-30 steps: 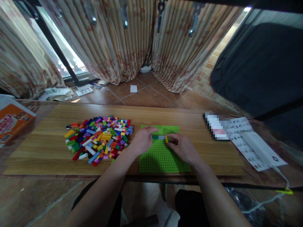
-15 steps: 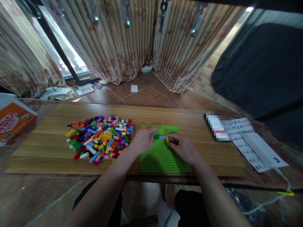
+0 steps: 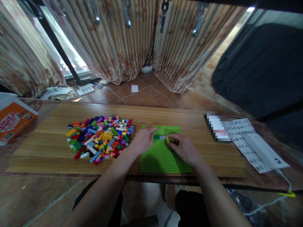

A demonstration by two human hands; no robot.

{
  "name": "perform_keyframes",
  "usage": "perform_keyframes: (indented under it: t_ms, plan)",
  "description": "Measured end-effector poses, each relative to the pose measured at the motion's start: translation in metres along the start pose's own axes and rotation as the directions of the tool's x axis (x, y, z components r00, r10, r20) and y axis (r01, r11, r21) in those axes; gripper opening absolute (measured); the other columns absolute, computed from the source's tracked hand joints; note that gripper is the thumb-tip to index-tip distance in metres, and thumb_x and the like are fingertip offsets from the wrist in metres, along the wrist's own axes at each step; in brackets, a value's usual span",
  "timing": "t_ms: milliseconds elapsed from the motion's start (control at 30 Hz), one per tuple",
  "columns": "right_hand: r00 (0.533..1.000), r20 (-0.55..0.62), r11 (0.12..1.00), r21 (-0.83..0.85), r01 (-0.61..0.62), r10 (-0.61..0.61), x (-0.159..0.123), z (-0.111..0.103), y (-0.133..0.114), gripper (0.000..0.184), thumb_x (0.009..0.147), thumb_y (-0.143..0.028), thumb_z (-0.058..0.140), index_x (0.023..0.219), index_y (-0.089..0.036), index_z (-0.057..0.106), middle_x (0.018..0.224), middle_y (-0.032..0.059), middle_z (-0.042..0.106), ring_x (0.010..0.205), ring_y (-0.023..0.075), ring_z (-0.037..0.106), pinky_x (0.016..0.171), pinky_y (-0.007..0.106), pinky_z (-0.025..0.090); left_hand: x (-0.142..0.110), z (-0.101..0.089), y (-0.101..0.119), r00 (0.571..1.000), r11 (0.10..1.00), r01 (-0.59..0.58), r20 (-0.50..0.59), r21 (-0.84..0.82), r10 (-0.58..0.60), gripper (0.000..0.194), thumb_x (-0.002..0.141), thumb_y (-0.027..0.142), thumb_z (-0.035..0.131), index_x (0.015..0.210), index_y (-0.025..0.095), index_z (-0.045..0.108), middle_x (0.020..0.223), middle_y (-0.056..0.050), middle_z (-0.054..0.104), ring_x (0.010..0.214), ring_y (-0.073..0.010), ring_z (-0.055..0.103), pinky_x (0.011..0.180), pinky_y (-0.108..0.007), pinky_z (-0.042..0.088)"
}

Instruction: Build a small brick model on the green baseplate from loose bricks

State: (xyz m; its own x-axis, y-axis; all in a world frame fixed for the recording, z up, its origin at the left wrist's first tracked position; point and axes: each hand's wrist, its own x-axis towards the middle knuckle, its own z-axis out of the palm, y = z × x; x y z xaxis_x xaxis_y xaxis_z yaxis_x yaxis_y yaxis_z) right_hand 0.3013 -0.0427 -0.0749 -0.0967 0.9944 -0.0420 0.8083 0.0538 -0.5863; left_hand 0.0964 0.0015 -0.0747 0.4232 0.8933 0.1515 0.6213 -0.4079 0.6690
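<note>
A light green studded baseplate (image 3: 163, 160) lies on the wooden board. Near its far part is a short row of building bricks (image 3: 163, 137), dark green at the left and pale grey-blue toward the right. My left hand (image 3: 144, 139) is closed at the row's left end, its index finger stretched over the plate; the fingers hide what lies between them. A small yellow brick (image 3: 168, 139) stands at the row's right end, pinched between thumb and index finger of my right hand (image 3: 183, 147). Whether it is pressed onto the plate I cannot tell.
To the left of the plate spreads a heap of mixed coloured bricks (image 3: 101, 138). A blurred-out phone-like object (image 3: 219, 127) and an open instruction leaflet (image 3: 258, 148) lie at the right. At the far left is an orange and white package (image 3: 14, 121).
</note>
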Motion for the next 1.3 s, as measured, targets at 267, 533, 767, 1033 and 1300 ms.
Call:
perform_keyframes:
  t_ms: [267,533,767,1033,1300]
  plan:
    - [0.999,-0.023,1.000,-0.001,0.029,-0.029,0.001,0.002,0.004,0.032,0.078,-0.025,0.064,0.109,-0.022,0.071,0.086,0.0035,0.069,0.076,0.0185,0.062,0.072,0.031,0.046,-0.007,0.004,0.007,0.985,0.984,-0.164,0.066,0.068,0.160,0.040,0.088,0.007,0.043,0.110,0.024,0.071,0.118,-0.005,0.065,0.109,-0.0179,0.061,0.098,-0.034,0.049]
    - [0.998,-0.023,0.998,0.016,0.055,-0.054,0.003,0.001,0.003,0.031,0.080,-0.025,0.064,0.109,-0.020,0.072,0.089,0.0056,0.071,0.078,0.0188,0.064,0.075,0.032,0.048,-0.019,0.013,0.018,0.946,0.894,-0.307,0.204,0.327,0.250,0.048,0.083,0.006,0.047,0.122,0.030,0.062,0.127,-0.006,0.057,0.113,-0.0254,0.051,0.095,-0.044,0.047]
    - [0.998,-0.013,0.998,-0.016,0.058,-0.058,0.004,0.001,0.004,0.030,0.081,-0.026,0.063,0.109,-0.021,0.072,0.091,0.0063,0.071,0.079,0.0194,0.065,0.076,0.032,0.048,-0.019,0.015,0.019,0.950,0.894,-0.291,0.213,0.340,0.228,0.044,0.086,0.009,0.047,0.123,0.029,0.060,0.123,-0.006,0.057,0.113,-0.0238,0.048,0.096,-0.042,0.045]
    - [0.997,0.021,0.996,-0.061,0.072,-0.071,0.006,0.000,0.003,0.031,0.083,-0.024,0.061,0.111,-0.019,0.072,0.093,0.0075,0.071,0.080,0.0194,0.064,0.077,0.031,0.047,-0.020,0.016,0.028,0.957,0.887,-0.260,0.225,0.382,0.184,0.041,0.085,0.010,0.047,0.119,0.027,0.062,0.121,-0.006,0.058,0.114,-0.0254,0.048,0.094,-0.044,0.045]
    - [0.998,-0.006,0.997,-0.025,0.069,-0.069,0.005,-0.001,0.002,0.031,0.078,-0.025,0.064,0.107,-0.020,0.073,0.082,0.0035,0.069,0.071,0.0165,0.061,0.070,0.029,0.047,-0.023,0.015,0.028,0.961,0.897,-0.248,0.214,0.367,0.178,0.046,0.083,0.006,0.047,0.120,0.028,0.063,0.123,-0.006,0.059,0.112,-0.0241,0.050,0.094,-0.043,0.044]
